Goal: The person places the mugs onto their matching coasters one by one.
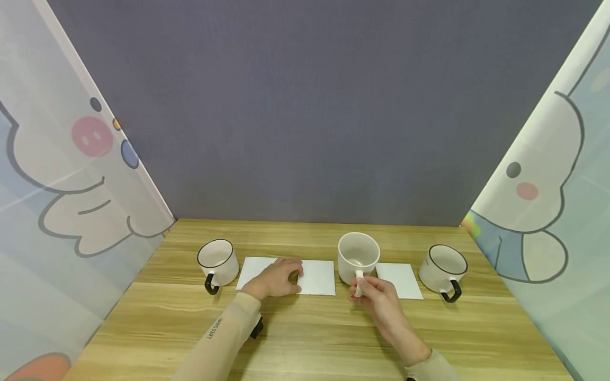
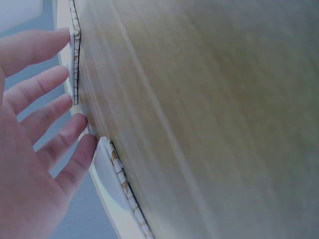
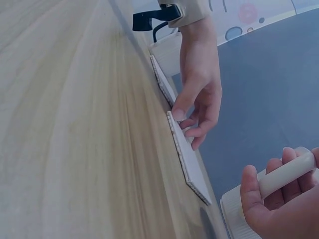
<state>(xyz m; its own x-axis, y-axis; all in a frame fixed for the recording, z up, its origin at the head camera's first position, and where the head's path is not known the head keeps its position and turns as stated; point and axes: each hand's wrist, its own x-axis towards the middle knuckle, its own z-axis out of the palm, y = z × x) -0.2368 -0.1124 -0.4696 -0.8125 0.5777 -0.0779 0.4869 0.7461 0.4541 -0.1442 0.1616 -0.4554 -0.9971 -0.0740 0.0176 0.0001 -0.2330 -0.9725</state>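
My right hand (image 1: 378,301) pinches the pale handle (image 1: 359,283) of a white mug (image 1: 358,251), which stands upright between two thin white square boards. Whether the mug touches the table cannot be told. My left hand (image 1: 276,278) lies over the gap between the left white board (image 1: 249,270) and the middle white board (image 1: 318,278). Its thumb and fingertips are spread along the middle board's left edge, loosely bent. In the left wrist view the left hand (image 2: 35,129) shows its fingers apart, with nothing held. The right white board (image 1: 400,280) lies right of the mug.
A white mug with a black rim and black handle (image 1: 218,259) stands at the left. A similar mug (image 1: 443,267) stands at the right. All rest on a wood-grain table (image 1: 305,338), with a dark grey panel (image 1: 305,116) behind and cartoon-printed curtains (image 1: 529,159) at both sides.
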